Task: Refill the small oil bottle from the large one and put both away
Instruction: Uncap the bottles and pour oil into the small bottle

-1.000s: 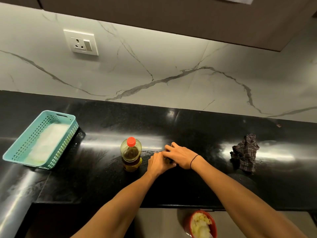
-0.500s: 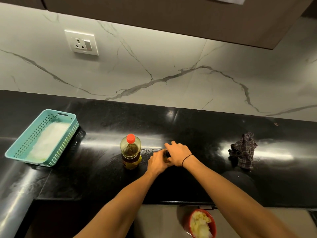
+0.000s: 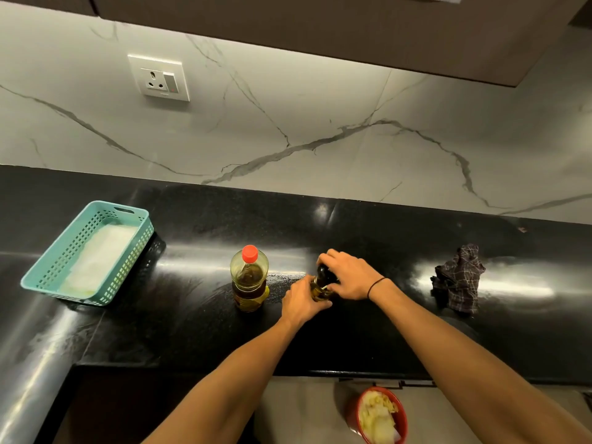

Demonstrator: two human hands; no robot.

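Both hands meet on the small bottle (image 3: pixel 323 285), which stands on the black counter (image 3: pixel 192 331) just right of the big bottle (image 3: pixel 249 278). Left hand (image 3: pixel 302 302) wraps its glass body low down; right hand (image 3: pixel 347 275) is clamped over its dark cap from above (a twisting grip, by the look of it, though whether the cap is going on or coming off I cannot tell).

My read is that the job is early or mid-way: the big bottle stands upright with its red cap (image 3: pixel 250 253) on, and amber oil shows in its lower part. The small bottle shows some yellowish oil behind the fingers, but its level is hidden. Neither bottle is put away yet; both sit mid-counter, well apart from the teal basket (image 3: pixel 48 277) at left and the checked cloth (image 3: pixel 458 278) at right.

As for writing, the big bottle carries a yellow label near its base, too small and blurred to read. Nothing legible shows on the small bottle.
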